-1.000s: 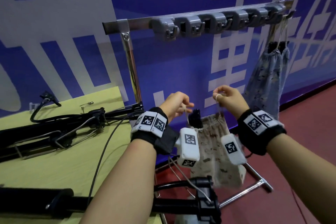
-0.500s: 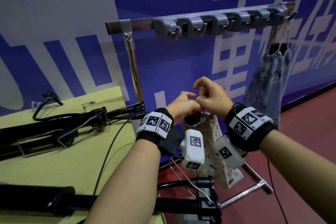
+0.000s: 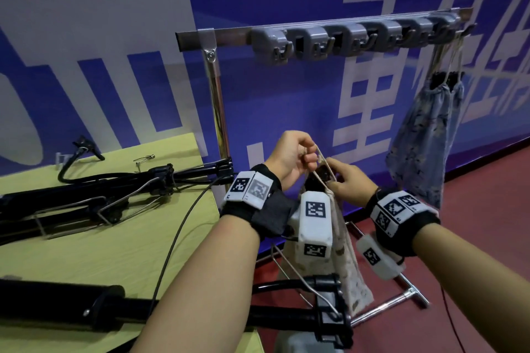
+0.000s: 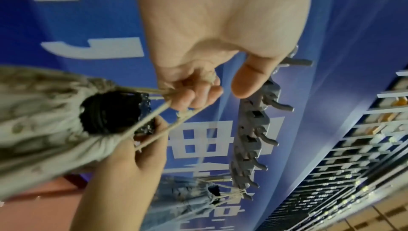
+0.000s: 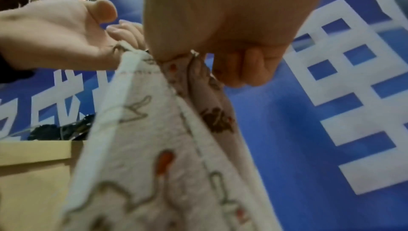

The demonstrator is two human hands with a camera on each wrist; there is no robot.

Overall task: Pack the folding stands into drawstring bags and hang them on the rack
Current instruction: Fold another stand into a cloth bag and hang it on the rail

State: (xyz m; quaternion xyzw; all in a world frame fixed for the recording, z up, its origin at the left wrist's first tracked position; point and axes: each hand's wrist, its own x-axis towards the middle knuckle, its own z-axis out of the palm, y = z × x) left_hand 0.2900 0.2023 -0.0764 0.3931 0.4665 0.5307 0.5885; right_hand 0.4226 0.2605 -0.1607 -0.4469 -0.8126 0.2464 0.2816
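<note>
The left hand (image 3: 289,159) is raised in front of the rack (image 3: 324,33), its fingers curled round the pale drawstring cords (image 4: 152,116) of a cream printed drawstring bag (image 3: 348,269) — the cords run taut from the fist down to the bag's gathered mouth, as the left wrist view shows. The right hand (image 3: 351,182) sits just below and to the right of it, pinching the fabric at the bag's neck between thumb and curled fingers. A black folding stand (image 4: 110,112) fills the puckered opening, its dark end poking out of the cloth, and the rest of the bag hangs down between the two forearms, clear of the worktop (image 3: 94,241). Above, the rack's horizontal rail carries a row of grey hooks (image 3: 272,44); the near ones are bare, while at the far right end a blue patterned bag (image 3: 421,140) hangs by its cords — whether that is one bag or two pressed together, I cannot tell. On the yellow-green worktop to the left lie more black folding stands (image 3: 86,195) with thin wire arms, and another long black stand (image 3: 86,311) lies across the near edge. A blue wall banner with large white characters (image 3: 370,89) stands behind the rack.
</note>
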